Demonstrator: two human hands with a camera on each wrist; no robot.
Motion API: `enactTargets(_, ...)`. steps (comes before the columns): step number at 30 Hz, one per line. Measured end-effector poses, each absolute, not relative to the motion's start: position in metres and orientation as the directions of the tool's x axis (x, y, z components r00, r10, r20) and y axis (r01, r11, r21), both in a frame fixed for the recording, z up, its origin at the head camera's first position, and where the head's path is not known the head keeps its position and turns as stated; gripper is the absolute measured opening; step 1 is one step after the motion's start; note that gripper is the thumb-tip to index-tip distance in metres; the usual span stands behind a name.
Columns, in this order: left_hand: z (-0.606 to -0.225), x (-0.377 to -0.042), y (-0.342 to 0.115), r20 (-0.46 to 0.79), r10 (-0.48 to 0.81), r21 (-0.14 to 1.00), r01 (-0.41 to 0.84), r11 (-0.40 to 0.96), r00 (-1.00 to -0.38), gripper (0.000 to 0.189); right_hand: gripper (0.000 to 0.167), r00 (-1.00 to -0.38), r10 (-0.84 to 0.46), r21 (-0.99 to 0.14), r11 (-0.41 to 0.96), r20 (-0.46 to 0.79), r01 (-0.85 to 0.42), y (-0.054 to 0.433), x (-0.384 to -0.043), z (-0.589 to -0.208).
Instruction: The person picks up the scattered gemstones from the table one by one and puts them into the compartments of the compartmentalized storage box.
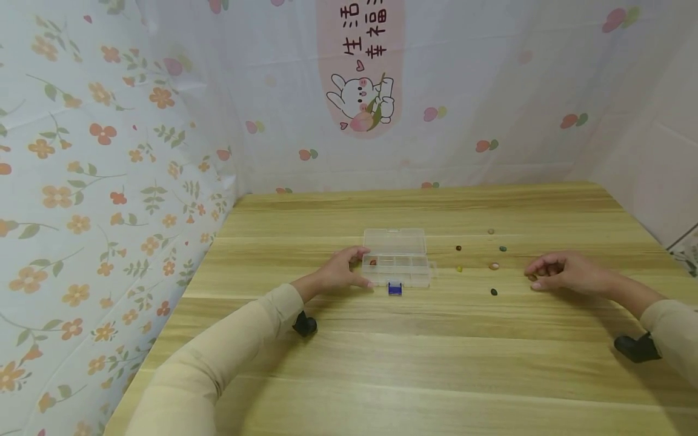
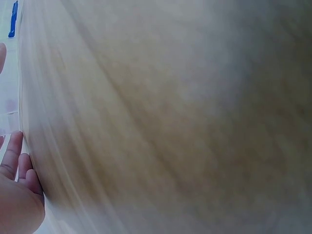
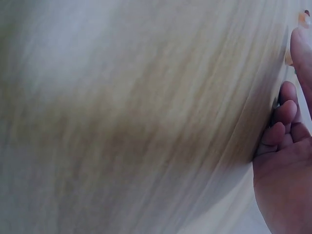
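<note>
Brown stone [image 1: 532, 277] sits between the right hand's [image 1: 575, 274] fingers [image 1: 541, 263].

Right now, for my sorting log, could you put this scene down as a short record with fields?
Container: clear box, lid open behind it
Latch: blue latch on the near side
Inside: one reddish stone, far row, leftmost compartment
Left hand: holds the box's left end
Right hand: thumb and fingertips around a brown stone
Loose: six small stones between box and right hand
Surface: wood-grain table
</note>
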State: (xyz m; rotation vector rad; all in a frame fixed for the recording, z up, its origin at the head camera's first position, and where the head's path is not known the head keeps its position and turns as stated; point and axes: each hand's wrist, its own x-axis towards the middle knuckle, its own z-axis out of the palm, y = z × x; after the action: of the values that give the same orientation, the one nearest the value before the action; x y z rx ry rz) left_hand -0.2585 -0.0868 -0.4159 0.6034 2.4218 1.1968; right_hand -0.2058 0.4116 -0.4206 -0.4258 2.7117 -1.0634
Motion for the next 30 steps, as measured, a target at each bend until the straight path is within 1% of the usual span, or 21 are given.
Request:
enactTargets(5,-0.414,-0.257,-0.086,-0.142,0.523,0.801,0.213,0.559,-0.840,0.082,0.029,-0.940,-0.335,-0.683,0.702,-0.067,-0.201,0.414,-0.206,-0.424)
enactTargets(15,-0.416,-0.258,-0.085,-0.151,0.517,0.793,0.209,0.572,-0.843,0.082,0.024,-0.945,-0.326,-0.722,0.648,0.022,-0.240,0.415,-0.206,-0.433)
enactTargets(30,-0.414,-0.257,-0.085,-0.145,0.518,0.794,0.213,0.569,-0.843,0.083,0.025,-0.962,-0.273,-0.680,0.710,-0.029,-0.181,0.410,-0.203,-0.428)
